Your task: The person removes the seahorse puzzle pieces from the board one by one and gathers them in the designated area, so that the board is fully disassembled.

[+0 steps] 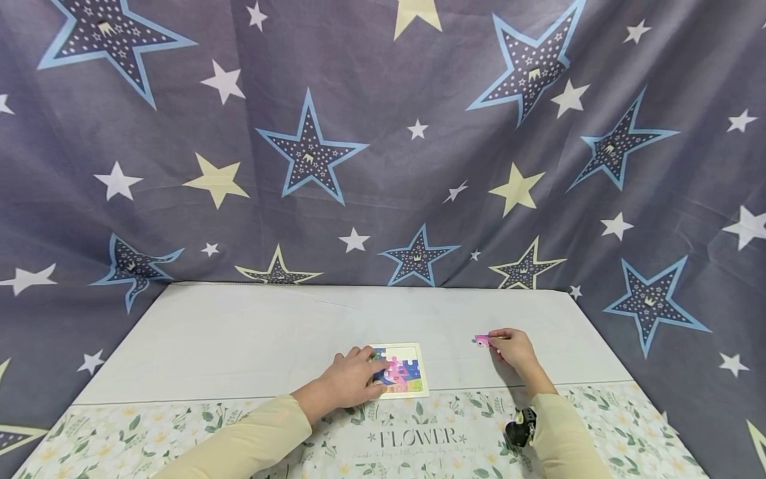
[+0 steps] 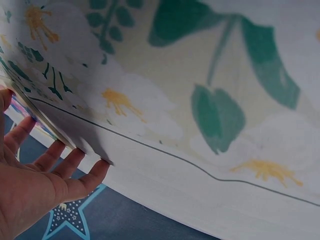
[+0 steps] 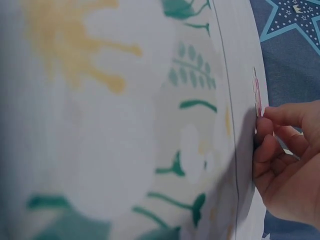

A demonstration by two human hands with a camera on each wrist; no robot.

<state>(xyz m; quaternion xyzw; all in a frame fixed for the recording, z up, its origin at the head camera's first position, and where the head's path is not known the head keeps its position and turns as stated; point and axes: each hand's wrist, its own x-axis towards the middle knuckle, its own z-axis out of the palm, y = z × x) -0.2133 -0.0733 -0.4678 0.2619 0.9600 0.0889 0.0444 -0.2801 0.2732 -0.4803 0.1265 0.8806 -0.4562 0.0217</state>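
A jigsaw puzzle (image 1: 413,367) in a pale frame lies on the table, with pink, blue and green pieces fitted and a light gap along its top. My left hand (image 1: 353,377) rests over its left side, fingers spread across the frame and pieces. In the left wrist view, the fingertips (image 2: 105,162) reach down to the frame's edge and the white surface. To the right of the puzzle, my right hand (image 1: 516,348) pinches a pink puzzle piece (image 1: 481,341) between thumb and fingers. That piece (image 3: 258,95) appears edge-on in the right wrist view.
A white sheet (image 1: 251,339) covers the far part of the table, and a floral cloth printed FLOWER (image 1: 419,437) the near part. Behind hangs a dark star-patterned curtain (image 1: 371,219). A black device (image 1: 520,428) sits at the right wrist.
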